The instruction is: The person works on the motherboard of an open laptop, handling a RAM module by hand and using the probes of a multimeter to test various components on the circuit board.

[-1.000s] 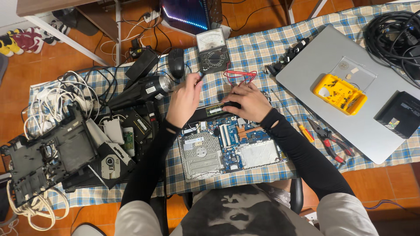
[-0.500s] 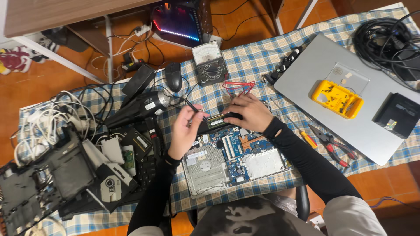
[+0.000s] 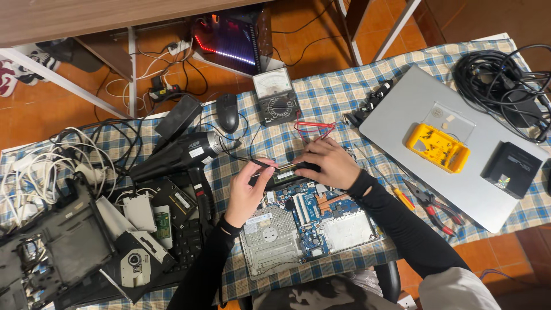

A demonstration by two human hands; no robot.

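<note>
Desk: I saw the desk under a blue checked cloth, crowded from edge to edge.
Closed laptop: a grey closed laptop lay at my right, carrying a yellow parts case and a small black box; well apart from the work.
Opened laptop base: the opened laptop base sat at the near edge, just under both hands, its circuit board and metal shields bare. I judged it stiff and moderately heavy, steady enough to stay put by itself, but fragile across the board; any hold belonged on the outer frame, never on the components.
Heat gun: a black heat gun lay to the left, near but clear of the hands.
Meter: an analog meter stood at the far side, its red leads trailing toward the work.
Memory module: the memory module, a thin narrow green strip, sat at the far edge of the base. I judged it light, rigid, easily cracked; best taken by its short ends.
Right hand: my right hand pressed down on the module's right end, fingers curled over it.
Left hand: my left hand had its grip pinched shut on a thin dark probe, whose tip touched the module.
</note>
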